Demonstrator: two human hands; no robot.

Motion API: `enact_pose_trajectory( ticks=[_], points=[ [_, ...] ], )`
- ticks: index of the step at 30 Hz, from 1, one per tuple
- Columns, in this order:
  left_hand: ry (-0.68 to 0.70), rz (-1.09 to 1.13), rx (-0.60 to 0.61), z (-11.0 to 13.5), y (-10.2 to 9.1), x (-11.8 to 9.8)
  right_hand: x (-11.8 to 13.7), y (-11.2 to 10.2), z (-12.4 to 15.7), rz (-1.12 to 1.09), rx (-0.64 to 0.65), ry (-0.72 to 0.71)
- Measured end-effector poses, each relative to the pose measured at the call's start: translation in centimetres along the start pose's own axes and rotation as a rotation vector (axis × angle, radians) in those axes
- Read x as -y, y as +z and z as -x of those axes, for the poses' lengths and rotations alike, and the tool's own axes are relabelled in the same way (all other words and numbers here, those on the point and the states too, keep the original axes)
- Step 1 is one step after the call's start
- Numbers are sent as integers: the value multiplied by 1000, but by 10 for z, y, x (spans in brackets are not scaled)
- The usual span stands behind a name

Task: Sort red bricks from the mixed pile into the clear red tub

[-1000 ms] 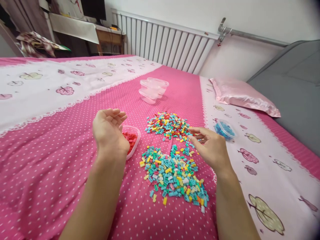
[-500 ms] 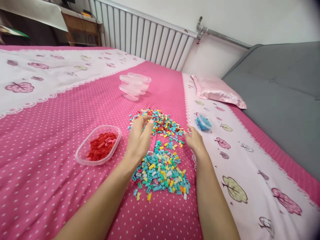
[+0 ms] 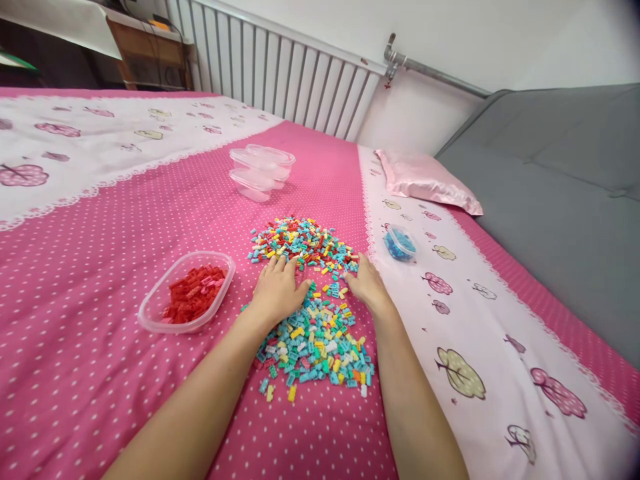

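Two heaps of small toy building bricks lie on the pink dotted bedspread (image 3: 310, 433). The far heap (image 3: 310, 240) mixes red, blue and yellow bricks; the near heap (image 3: 320, 343) is mostly turquoise, green and yellow. My left hand (image 3: 280, 287) rests palm down between the heaps on their left side, fingers spread at the far heap's near edge. On the right side, my right hand (image 3: 367, 287) lies with thumb and fingers apart, beside the far heap's right edge. Neither hand shows a brick in its grasp. A clear tub (image 3: 145, 313) of red bricks (image 3: 195, 293) stands left of my left hand.
A small clear tub with blue bricks (image 3: 400, 245) sits to the right. Several clear plastic tubs (image 3: 260, 170) are grouped beyond the heaps. Farther back are a pink pillow (image 3: 427, 181), a grey headboard (image 3: 550, 180) and a white radiator (image 3: 280, 67).
My left hand has come down and toward me, from above the far heap to its near edge. My right hand has shifted slightly left. The view has turned a little.
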State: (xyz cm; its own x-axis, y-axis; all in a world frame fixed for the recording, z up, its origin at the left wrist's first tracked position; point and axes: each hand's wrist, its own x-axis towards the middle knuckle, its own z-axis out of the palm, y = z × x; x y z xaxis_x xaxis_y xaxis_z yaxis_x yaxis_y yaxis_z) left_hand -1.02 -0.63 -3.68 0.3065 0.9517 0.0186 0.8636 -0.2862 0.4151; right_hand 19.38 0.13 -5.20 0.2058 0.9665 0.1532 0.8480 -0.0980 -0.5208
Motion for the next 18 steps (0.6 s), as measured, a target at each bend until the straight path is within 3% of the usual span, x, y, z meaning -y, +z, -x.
enact_pose_trajectory(
  ticks=[3, 9, 14, 18],
  points=[
    [35, -4, -12, -1, 1, 1, 0, -4, 1, 7, 6, 121],
    [103, -7, -31, -2, 5, 4, -1, 2, -2, -142, 47, 86],
    [128, 5, -55, -3, 5, 5, 5, 3, 0, -334, 151, 83],
    [165, -7, -69, -3, 4, 5, 14, 1, 4, -458, 249, -5]
  ],
)
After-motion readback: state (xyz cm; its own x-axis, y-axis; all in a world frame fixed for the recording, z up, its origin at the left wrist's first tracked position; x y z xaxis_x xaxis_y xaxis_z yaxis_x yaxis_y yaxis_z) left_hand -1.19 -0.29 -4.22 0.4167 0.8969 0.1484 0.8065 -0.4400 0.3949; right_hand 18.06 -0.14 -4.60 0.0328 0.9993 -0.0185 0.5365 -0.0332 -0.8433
